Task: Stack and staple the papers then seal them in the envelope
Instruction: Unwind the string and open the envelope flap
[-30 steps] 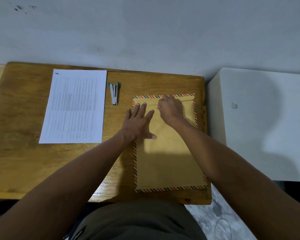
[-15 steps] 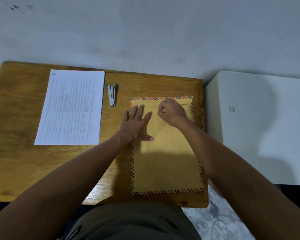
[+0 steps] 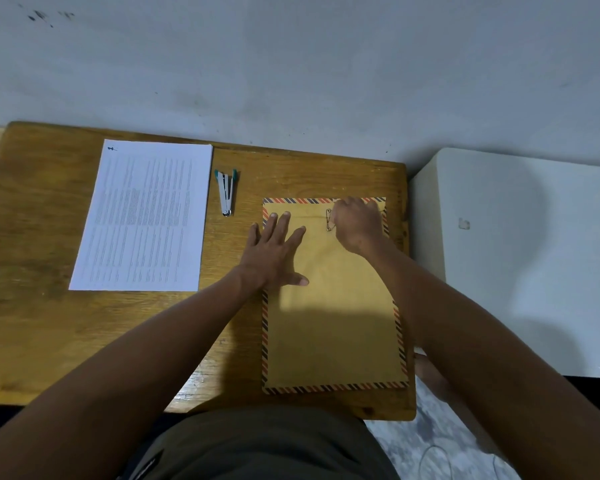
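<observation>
Wooden desk [image 3: 49, 341], set against a pale grey wall [image 3: 291, 64]; contents listed from the near edge outward. Item: brown envelope [image 3: 333, 323] with striped airmail border, lying flat toward the desk's right side, flap end farthest from the person. Item: left hand [image 3: 274, 254], fingers spread and straight, pressing flat on the envelope's upper left part. Item: right hand [image 3: 357, 223], fingers curled down at the flap, beside a small metal clasp [image 3: 329, 220]; whether it actually pinches the clasp cannot be told. Judged step: undoing the fastener to open the envelope. Advice: keep the flat palm firm so the envelope does not slide, and work the thin clasp gently so the paper does not tear. Item: stapler [image 3: 226, 192], green-tipped, lying between envelope and papers, touching neither. Item: papers [image 3: 142, 216], a printed white stack at far left, well apart from the envelope. Item: white cabinet [image 3: 516, 254] beside the desk's right edge. No obstruction seen between papers and envelope.
</observation>
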